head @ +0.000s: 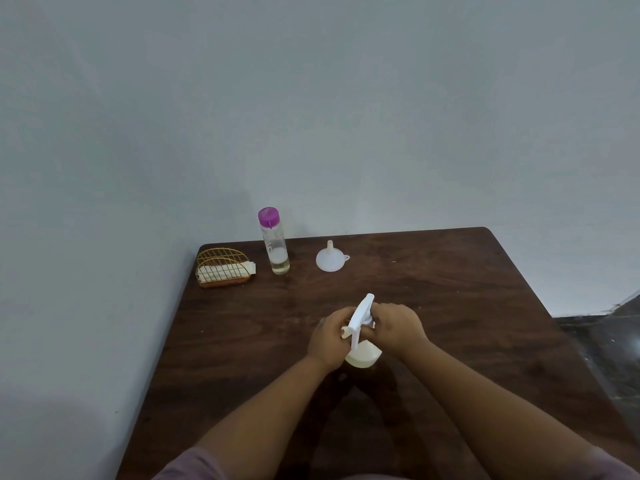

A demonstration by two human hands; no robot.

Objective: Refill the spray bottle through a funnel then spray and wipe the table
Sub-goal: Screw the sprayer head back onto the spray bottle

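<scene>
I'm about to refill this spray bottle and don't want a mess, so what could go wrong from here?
1. Both hands, left and right, grip the spray bottle near its top; if the base slips while the head is twisted, it may tip.
2. The funnel lies mouth-down on the table, so its rim may carry dirt into the bottle.
3. The tall refill bottle looks easy to knock when reaching for the funnel.
</scene>
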